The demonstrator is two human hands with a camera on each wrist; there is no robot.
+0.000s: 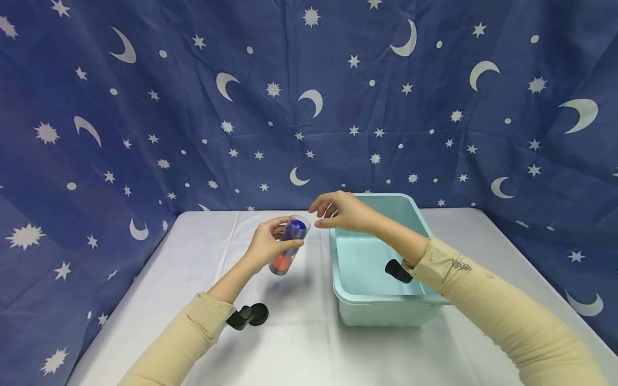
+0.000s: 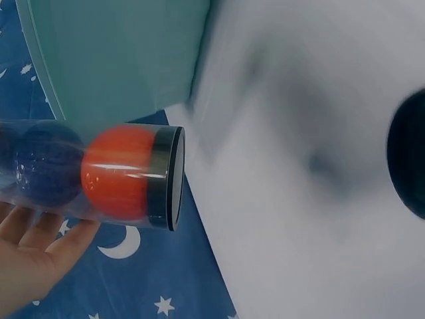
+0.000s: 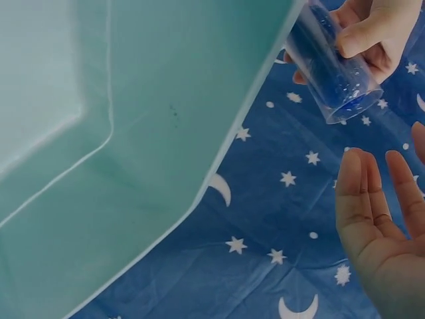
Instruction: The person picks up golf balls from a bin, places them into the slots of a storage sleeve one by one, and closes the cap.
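My left hand (image 1: 267,242) grips a clear tube (image 1: 289,252) above the table, thumb on the near side and fingers around the far side. The tube leans, its upper end tipped right. Dark blue balls (image 2: 48,166) are stacked inside it, with an orange ball (image 2: 118,174) at the black-banded bottom end. The upper rim shows no lid in the right wrist view. Just right of that rim, my right hand (image 1: 348,212) is held in the air, fingers loosely bent and apart from the tube, with nothing in them.
A pale turquoise tub (image 1: 386,311) stands on the white-covered table (image 1: 299,348), under the right forearm. A black round disc (image 1: 259,314) appears near the left wrist's camera. Blue curtain (image 1: 270,123) with moons and stars hangs behind and at both sides.
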